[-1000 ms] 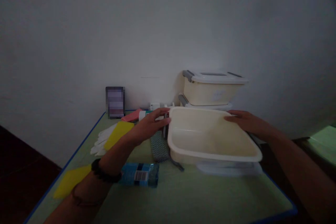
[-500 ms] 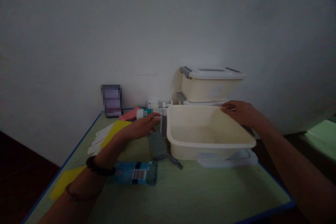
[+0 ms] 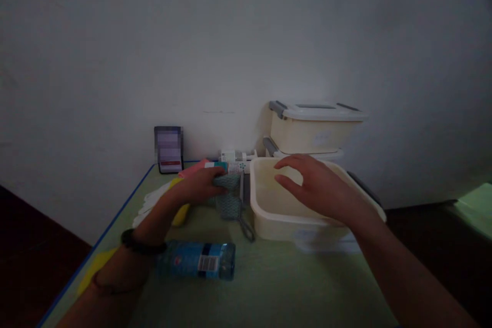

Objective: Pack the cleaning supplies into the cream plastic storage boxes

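My left hand (image 3: pixel 200 183) is closed on the upper part of a grey-green patterned cloth (image 3: pixel 229 207) with a looped strap, whose exact kind I cannot make out. The cloth hangs just left of an open cream plastic bin (image 3: pixel 321 230). Over that bin, my right hand (image 3: pixel 311 182) is open, thumb and fingers apart, holding nothing. A blue-labelled clear bottle (image 3: pixel 196 260) lies on its side in front of my left hand. Behind the hand are a white-and-teal container (image 3: pixel 217 165) and a pink cloth (image 3: pixel 194 168).
Lidded cream boxes (image 3: pixel 317 130) with grey latches are stacked behind the bin against the wall. A phone (image 3: pixel 169 149) stands at the back left. White gloves (image 3: pixel 151 201) and yellow sheets (image 3: pixel 96 269) lie on the green table (image 3: pixel 269 287), which has a blue edge.
My left hand has taken hold of the patterned cloth and lifted its upper part. My right hand has left the bin's far rim and moved left over the bin. The view has shifted slightly.
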{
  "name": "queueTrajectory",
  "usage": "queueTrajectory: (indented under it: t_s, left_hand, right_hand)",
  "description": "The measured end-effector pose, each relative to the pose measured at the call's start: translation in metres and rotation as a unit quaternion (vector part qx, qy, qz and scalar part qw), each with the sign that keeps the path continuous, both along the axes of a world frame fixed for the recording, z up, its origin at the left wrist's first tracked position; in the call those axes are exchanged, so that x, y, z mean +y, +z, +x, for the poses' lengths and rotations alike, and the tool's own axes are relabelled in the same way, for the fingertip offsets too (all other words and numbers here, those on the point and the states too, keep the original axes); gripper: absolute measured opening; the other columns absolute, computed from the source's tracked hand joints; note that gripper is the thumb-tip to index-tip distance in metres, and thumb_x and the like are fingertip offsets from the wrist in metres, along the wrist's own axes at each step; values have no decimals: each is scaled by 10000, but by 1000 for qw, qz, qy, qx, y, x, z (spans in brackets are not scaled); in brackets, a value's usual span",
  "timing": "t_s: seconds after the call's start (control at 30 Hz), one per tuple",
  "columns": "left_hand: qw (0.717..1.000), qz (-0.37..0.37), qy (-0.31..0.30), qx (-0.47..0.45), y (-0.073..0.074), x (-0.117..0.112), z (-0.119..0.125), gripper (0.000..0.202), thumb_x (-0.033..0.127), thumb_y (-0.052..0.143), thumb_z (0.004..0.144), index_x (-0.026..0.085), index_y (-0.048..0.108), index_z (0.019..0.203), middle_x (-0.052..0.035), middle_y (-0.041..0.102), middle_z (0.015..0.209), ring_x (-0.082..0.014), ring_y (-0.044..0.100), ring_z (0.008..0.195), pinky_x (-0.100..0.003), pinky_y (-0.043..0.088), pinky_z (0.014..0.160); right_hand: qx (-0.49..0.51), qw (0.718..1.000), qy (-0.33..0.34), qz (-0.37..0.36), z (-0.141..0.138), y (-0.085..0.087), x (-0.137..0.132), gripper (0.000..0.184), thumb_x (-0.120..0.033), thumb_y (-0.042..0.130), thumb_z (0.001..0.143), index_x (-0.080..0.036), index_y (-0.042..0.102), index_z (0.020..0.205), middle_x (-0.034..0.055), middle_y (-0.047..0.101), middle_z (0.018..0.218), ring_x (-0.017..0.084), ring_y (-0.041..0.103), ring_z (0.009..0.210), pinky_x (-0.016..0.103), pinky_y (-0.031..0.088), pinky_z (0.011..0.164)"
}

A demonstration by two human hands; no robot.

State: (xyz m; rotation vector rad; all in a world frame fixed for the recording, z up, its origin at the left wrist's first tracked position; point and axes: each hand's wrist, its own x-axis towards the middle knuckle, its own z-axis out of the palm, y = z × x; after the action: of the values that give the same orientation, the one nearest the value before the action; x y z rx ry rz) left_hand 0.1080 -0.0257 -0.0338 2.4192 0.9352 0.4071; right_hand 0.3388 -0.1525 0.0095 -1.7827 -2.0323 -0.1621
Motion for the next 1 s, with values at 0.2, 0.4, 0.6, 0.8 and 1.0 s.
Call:
queueTrajectory:
  t_s: [0.2, 0.4, 0.6, 0.8, 1.0]
  left_hand:
    - [911, -131, 119, -372, 36, -4, -37, 236, 338, 523, 727, 162, 538, 883, -50, 632, 846, -195, 606, 762, -319, 504, 682]
    - [874, -144, 12, -465, 46, -24, -24, 297, 214, 732, 689, 190, 506, 881, 23, 560, 753, -119, 556, 711, -218, 484, 637]
    - [925, -67, 106, -359, 53, -33, -17, 555, 380, 629, 821, 259, 325, 1269, -68, 537, 1103, -166, 588, 852, -309, 529, 709]
    - [952, -126, -19, -278, 64, -47, -20, 336, 450, 371, 950, 274, 513, 1199, -21, 613, 1061, -164, 560, 978, -320, 451, 901]
    - [938, -133, -7, -319, 66, -28, -27, 210, 332, 495, 924, 196, 596, 1049, -9, 620, 900, -148, 562, 864, -285, 461, 822]
  right_hand:
    - [52, 997, 58, 19, -47, 19, 8, 427, -405, 493, 893, -164, 539, 1243, 95, 616, 1242, 235, 556, 1147, 407, 420, 991]
    - [106, 989, 99, -21, -79, 25, 15, 204, -340, 491, 898, -217, 585, 1032, 33, 701, 922, 196, 653, 797, 333, 496, 669]
    - [175, 984, 37, 22, -71, 29, 22, 151, -319, 600, 835, -214, 558, 735, -45, 609, 581, 119, 558, 495, 246, 371, 478]
    - [254, 956, 139, -38, -79, 23, 30, 79, -257, 608, 840, -228, 587, 769, -34, 631, 777, 115, 593, 705, 229, 455, 604]
    - [321, 925, 177, -100, -77, 20, 25, 49, -259, 470, 915, -256, 519, 912, -24, 605, 925, 112, 589, 841, 213, 497, 664]
